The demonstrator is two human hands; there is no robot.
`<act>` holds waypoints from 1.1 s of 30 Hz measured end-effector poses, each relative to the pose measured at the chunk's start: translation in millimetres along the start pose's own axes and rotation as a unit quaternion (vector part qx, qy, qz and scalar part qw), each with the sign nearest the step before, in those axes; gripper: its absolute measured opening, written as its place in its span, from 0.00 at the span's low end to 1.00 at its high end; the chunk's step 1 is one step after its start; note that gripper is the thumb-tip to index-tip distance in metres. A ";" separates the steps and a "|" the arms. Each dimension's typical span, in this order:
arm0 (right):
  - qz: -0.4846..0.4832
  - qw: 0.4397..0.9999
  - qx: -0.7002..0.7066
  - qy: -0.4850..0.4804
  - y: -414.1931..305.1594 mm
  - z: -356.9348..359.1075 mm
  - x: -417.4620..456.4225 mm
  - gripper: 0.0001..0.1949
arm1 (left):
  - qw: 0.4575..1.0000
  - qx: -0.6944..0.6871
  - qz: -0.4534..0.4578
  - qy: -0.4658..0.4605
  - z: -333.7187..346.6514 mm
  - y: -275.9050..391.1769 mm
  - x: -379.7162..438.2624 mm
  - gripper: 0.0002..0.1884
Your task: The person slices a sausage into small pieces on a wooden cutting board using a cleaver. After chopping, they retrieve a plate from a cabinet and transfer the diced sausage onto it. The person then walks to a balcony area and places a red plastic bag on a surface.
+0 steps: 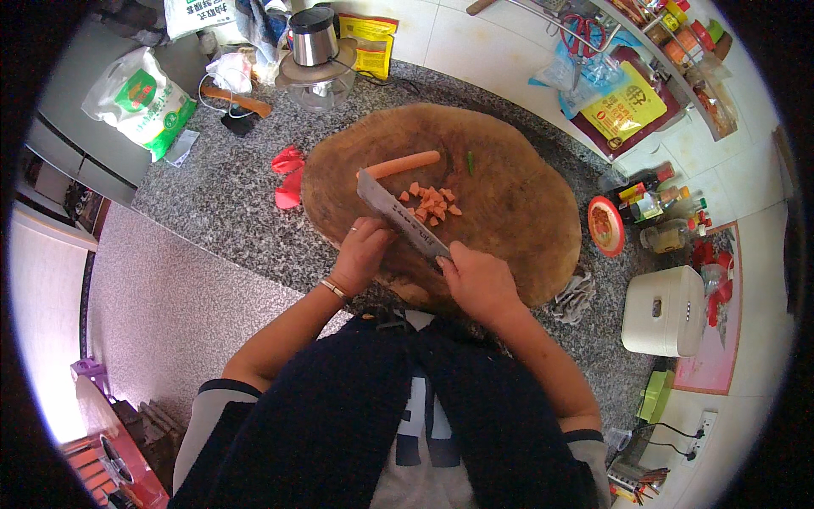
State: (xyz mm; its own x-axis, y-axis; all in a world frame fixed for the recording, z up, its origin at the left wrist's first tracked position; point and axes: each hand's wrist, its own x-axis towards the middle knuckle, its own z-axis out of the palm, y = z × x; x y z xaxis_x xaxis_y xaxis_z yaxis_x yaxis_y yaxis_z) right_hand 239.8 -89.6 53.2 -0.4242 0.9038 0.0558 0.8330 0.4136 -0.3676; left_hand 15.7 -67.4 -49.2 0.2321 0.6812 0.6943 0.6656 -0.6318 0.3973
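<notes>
My right hand [480, 280] grips the handle of a broad kitchen cleaver [404, 213]. Its blade slants up and left over a thick round wooden chopping board [509, 210]. Just left of the blade, at the board's near edge, is my left hand [364, 251] with its fingers curled; whether they pinch anything is hidden. Beyond the blade lies a whole sausage [404, 164], its left end by the cleaver's tip. A small heap of diced sausage [432, 203] sits right of the blade. Farther right is a small green piece [470, 162], perhaps chilli.
Torn red wrappers [288, 178] lie left of the board on the granite counter [210, 184]. A food chopper [316, 57] stands behind. To the right are a red-rimmed dish [606, 226], several sauce bottles [655, 203], a crumpled cloth [574, 298] and a white rice cooker [662, 312].
</notes>
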 end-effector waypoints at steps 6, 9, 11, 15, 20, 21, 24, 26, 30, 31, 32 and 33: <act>-0.010 1.000 -0.001 -0.007 0.8 1.2 1.7 0.12 | 1.000 0.007 0.010 -0.006 -3.4 3.2 2.1 0.07; -0.024 0.999 -0.004 -0.025 4.7 2.5 7.5 0.12 | 1.000 0.004 0.008 -0.012 -4.5 5.1 2.5 0.08; -0.020 0.999 -0.020 -0.045 5.6 3.5 11.2 0.13 | 1.000 -0.005 0.007 -0.017 -3.8 4.7 2.8 0.09; 0.022 0.997 0.014 -0.068 8.5 7.0 18.6 0.15 | 0.999 -0.010 0.018 -0.036 -0.4 -5.4 -1.2 0.12; 0.073 0.990 0.118 -0.034 27.3 21.9 14.3 0.17 | 0.992 0.034 0.068 -0.104 -9.2 3.6 17.4 0.12; 0.065 0.989 0.130 0.008 29.1 23.9 11.3 0.16 | 0.990 0.036 0.074 -0.113 -9.0 4.2 20.6 0.12; 0.059 0.977 0.180 0.101 46.0 29.3 7.0 0.14 | 0.991 0.025 0.079 -0.107 -3.4 -0.1 28.9 0.12; 0.075 0.963 0.232 0.118 63.7 33.6 8.6 0.13 | 0.996 0.004 0.038 -0.078 4.5 -0.9 30.9 0.11; 0.189 0.791 0.581 -0.031 54.3 2.0 -3.5 0.11 | 0.937 -0.242 -0.249 -0.026 14.3 9.5 45.8 0.13; 0.200 0.748 0.631 -0.051 50.8 -0.4 -6.9 0.11 | 0.873 -0.346 -0.345 -0.020 17.0 14.2 51.6 0.16; 0.209 0.703 0.676 -0.072 48.2 -1.2 -9.4 0.11 | 0.805 -0.463 -0.371 -0.004 20.2 15.6 58.6 0.20; 0.197 0.682 0.699 -0.085 49.0 0.9 -9.8 0.12 | 0.721 -0.573 -0.389 0.012 22.6 18.0 69.3 0.24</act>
State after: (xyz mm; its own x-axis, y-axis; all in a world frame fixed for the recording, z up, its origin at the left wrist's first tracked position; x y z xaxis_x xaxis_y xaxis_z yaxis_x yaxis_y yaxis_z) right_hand 284.4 -78.4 33.8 -0.3985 0.8403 -0.3677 -0.2079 -0.4732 -0.8561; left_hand 59.7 -23.2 -7.5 0.0838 0.9965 -0.0016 -0.4394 0.0385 0.8975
